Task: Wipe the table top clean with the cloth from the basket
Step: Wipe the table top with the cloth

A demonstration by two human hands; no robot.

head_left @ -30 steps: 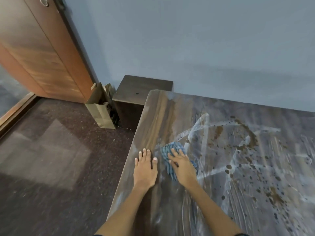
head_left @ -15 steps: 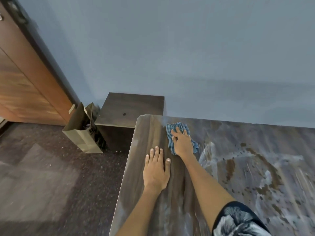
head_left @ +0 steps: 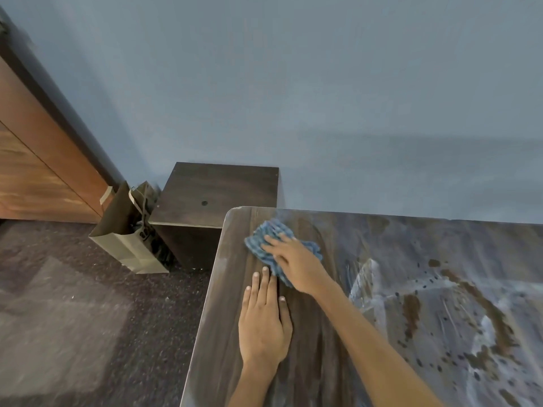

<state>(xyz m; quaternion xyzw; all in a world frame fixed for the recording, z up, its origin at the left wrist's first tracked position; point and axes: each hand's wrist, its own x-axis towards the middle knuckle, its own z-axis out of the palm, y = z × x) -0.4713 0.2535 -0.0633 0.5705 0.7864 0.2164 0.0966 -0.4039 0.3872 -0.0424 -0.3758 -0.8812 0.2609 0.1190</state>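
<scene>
A blue checked cloth (head_left: pixel 266 236) lies bunched near the far left corner of the dark wooden table top (head_left: pixel 320 333). My right hand (head_left: pixel 296 261) presses flat on the cloth, fingers straight and pointing left. My left hand (head_left: pixel 264 321) rests palm down on the bare wood just in front of the cloth, fingers together. Brown spots and white smears (head_left: pixel 458 312) cover the table's right half. No basket is in view.
A low dark cabinet (head_left: pixel 214 195) stands against the blue wall beyond the table's left corner. A brown paper bag (head_left: pixel 129 245) sits on the dark speckled floor beside it. A wooden door (head_left: pixel 35 160) is at the far left.
My right hand has carried the cloth from the table's middle toward the far left corner, and its fingers now point left. My left hand stays flat on the wood. The view has tilted upward.
</scene>
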